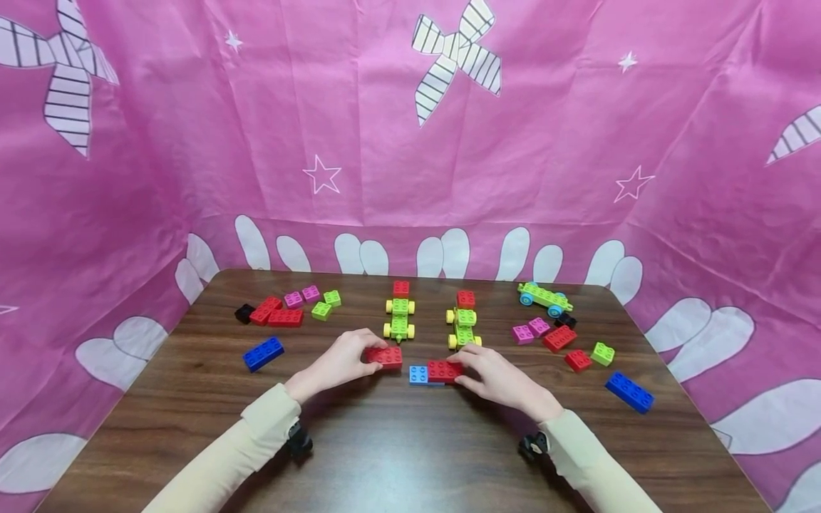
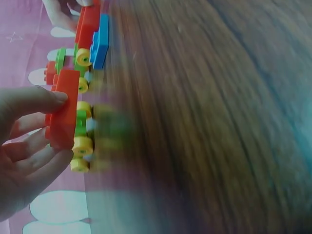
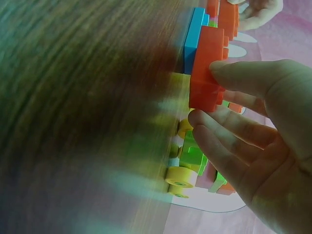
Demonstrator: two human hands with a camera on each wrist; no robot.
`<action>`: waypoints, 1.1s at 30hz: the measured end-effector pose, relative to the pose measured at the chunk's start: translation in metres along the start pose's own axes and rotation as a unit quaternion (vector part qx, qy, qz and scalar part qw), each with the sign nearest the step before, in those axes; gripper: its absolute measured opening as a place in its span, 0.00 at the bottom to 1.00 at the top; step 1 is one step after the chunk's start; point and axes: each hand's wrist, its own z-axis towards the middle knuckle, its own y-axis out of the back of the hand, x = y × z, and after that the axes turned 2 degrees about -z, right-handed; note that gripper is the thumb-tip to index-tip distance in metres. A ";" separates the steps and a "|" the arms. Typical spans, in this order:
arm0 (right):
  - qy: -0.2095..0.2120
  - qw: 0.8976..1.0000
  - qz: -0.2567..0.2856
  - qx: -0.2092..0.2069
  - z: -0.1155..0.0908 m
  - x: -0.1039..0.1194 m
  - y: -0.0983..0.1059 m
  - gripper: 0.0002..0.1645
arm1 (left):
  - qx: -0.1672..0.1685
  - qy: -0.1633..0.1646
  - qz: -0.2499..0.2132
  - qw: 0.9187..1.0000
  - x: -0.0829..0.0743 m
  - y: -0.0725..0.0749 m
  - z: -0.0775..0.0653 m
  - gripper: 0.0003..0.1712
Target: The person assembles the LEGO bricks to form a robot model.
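Note:
My left hand grips a red toy brick between thumb and fingers, studs facing up. In the left wrist view, that brick appears raised off the table. Just to the right, a second red brick overlaps the right part of a light blue brick. My right hand pinches this second brick at its right end, the thumb on its near side in the right wrist view. Whether it is pressed fully onto the blue one, I cannot tell. The two red bricks are apart.
Two green wheeled bases with yellow wheels, left and right, stand behind the hands. A green base with blue wheels sits back right. Loose bricks lie on both sides, including blue ones at left and right.

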 end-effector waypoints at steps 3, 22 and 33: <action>0.009 1.000 -0.003 -0.009 0.000 0.000 0.000 0.20 | 0.008 -0.003 -0.008 1.000 -0.005 -0.002 0.001 0.18; 0.001 1.000 -0.004 -0.003 0.001 0.000 -0.001 0.19 | 0.025 -0.042 -0.006 0.999 -0.020 -0.015 0.012 0.18; 0.007 1.000 -0.005 -0.010 0.002 0.001 -0.002 0.18 | 0.035 -0.046 -0.006 0.998 -0.018 -0.023 0.015 0.17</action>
